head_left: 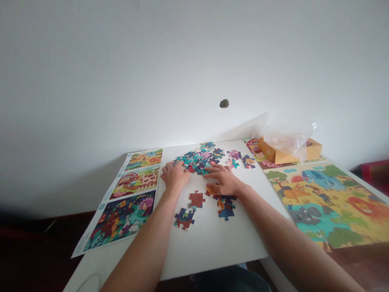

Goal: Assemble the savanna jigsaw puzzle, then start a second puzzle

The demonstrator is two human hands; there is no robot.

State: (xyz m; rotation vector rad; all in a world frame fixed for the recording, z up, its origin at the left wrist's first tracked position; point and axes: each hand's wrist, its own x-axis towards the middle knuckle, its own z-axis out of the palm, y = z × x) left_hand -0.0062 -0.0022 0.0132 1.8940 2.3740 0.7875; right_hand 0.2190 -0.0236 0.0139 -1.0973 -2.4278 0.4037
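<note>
A heap of loose jigsaw puzzle pieces [197,157] in dark blue, teal and purple lies toward the back of the white table. At its left front edge, my left hand [175,175] rests with its fingers curled down; whatever may be under the fingertips is hidden. My right hand [224,180] reaches over the heap's right front side, fingers stretched out and apart. Below my right palm sit joined dark pieces [226,209], partly covered by the hand. Between my forearms lie a brown puzzle piece [196,199] and a dark leafy piece [184,219], which touch or nearly touch.
On the left lies a picture sheet [121,190] with three printed scenes. An assembled savanna puzzle [330,202] covers the right side. Behind it, a yellow box [273,153] with a clear plastic bag [287,136] stands on a farm picture [253,148]. A white wall [152,81] bounds the back.
</note>
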